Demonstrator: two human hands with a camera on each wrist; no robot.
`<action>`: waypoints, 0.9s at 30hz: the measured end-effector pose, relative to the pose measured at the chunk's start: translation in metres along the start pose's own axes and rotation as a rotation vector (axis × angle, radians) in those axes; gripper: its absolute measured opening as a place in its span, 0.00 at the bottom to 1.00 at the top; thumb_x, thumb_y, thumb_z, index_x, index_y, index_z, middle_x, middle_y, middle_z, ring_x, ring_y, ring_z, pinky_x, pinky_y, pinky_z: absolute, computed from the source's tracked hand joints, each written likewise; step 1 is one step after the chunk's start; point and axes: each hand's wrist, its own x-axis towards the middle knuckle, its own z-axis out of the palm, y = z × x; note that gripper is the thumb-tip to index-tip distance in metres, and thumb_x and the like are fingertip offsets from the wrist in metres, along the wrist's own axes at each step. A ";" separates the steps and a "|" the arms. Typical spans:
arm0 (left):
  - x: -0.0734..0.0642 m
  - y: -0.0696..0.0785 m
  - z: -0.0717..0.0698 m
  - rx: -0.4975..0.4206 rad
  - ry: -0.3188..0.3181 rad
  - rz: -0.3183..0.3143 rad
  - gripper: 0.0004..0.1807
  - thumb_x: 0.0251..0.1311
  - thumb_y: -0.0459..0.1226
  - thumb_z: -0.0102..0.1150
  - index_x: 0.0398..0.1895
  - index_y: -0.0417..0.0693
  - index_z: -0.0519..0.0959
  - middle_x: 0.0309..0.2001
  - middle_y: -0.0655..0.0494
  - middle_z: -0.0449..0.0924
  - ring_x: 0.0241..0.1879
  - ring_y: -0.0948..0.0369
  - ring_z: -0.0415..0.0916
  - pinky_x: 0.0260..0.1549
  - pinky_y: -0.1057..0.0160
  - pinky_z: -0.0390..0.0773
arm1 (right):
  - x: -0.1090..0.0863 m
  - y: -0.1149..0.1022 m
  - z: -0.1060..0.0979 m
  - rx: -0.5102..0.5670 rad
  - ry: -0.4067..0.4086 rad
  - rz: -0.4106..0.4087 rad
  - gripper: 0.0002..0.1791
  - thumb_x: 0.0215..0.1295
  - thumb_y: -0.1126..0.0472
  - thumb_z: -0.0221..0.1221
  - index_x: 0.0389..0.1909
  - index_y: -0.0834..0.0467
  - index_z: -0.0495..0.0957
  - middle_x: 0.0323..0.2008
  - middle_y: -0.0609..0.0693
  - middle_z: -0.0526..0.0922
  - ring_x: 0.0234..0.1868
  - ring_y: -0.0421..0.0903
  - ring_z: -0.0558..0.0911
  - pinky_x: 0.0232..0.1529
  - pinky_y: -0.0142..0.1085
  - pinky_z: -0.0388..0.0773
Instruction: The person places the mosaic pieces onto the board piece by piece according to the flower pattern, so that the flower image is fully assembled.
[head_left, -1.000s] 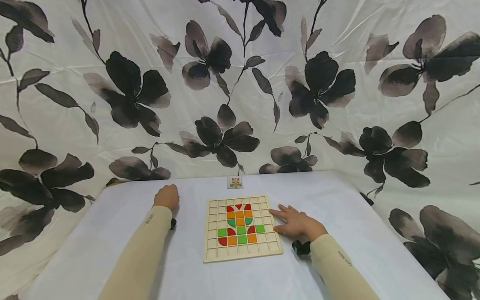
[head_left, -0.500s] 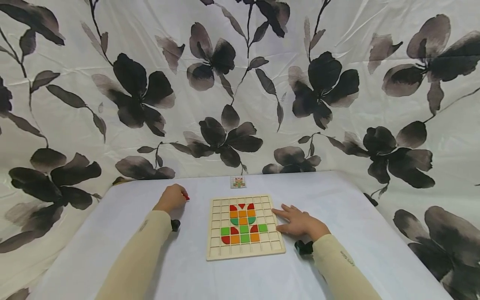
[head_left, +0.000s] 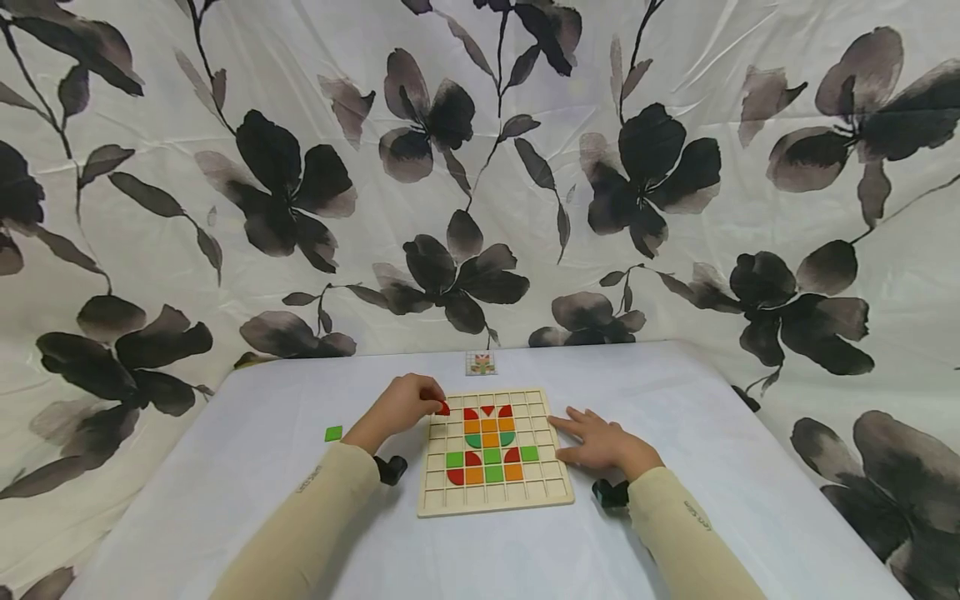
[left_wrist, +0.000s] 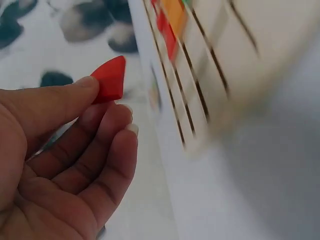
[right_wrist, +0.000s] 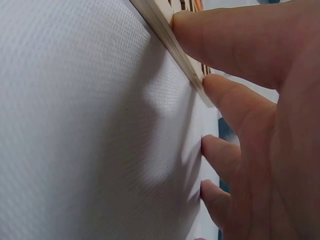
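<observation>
Between thumb and fingers my left hand (head_left: 403, 406) pinches a red quarter-circle tile (left_wrist: 111, 79), held above the upper left corner of a wooden grid board (head_left: 442, 502). Red, orange, green and teal tiles fill several cells in the board's middle, among them an orange square tile (head_left: 490, 440). On the board's right edge, my right hand (head_left: 606, 444) rests with fingers spread. In the right wrist view its thumb and one fingertip touch the board's rim (right_wrist: 172, 47), while other fingertips meet the white cloth.
A green square tile (head_left: 333, 433) lies on the white table (head_left: 375, 542) left of the board. Behind the board is a small picture card (head_left: 481, 362) with a gridded pattern. A flower-printed cloth (head_left: 420, 200) hangs at the table's far edge.
My left hand has moved right with the red tile, from the table's left side to the board's upper left corner. The green tile has come into view. My right hand stays on the board's edge.
</observation>
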 end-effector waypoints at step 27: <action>-0.014 0.084 0.073 0.004 -0.242 0.230 0.06 0.60 0.35 0.63 0.28 0.55 0.83 0.28 0.65 0.80 0.30 0.65 0.72 0.33 0.67 0.73 | 0.001 0.003 0.002 0.000 -0.002 0.001 0.36 0.64 0.40 0.55 0.72 0.40 0.59 0.76 0.54 0.53 0.76 0.64 0.49 0.67 0.70 0.45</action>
